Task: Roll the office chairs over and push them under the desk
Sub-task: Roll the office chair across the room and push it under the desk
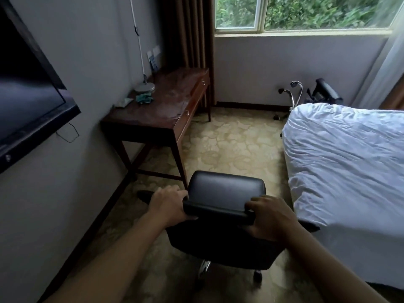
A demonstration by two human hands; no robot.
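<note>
A black leather office chair (pixel 225 189) stands on the carpet right in front of me, seen from behind and above. My left hand (pixel 168 204) grips the left end of its backrest top, and my right hand (pixel 269 217) grips the right end. The dark wooden desk (pixel 161 106) stands against the left wall, ahead and to the left of the chair, with open floor under it. A second office chair (pixel 323 92) with chrome arms lies tipped over in the far right corner, partly hidden behind the bed.
A bed with white sheets (pixel 345 167) fills the right side, close to the chair. A wall-mounted TV (pixel 28 101) hangs at left. A lamp base (pixel 144 86) and small items sit on the desk. Patterned carpet (pixel 236 141) lies between desk and bed.
</note>
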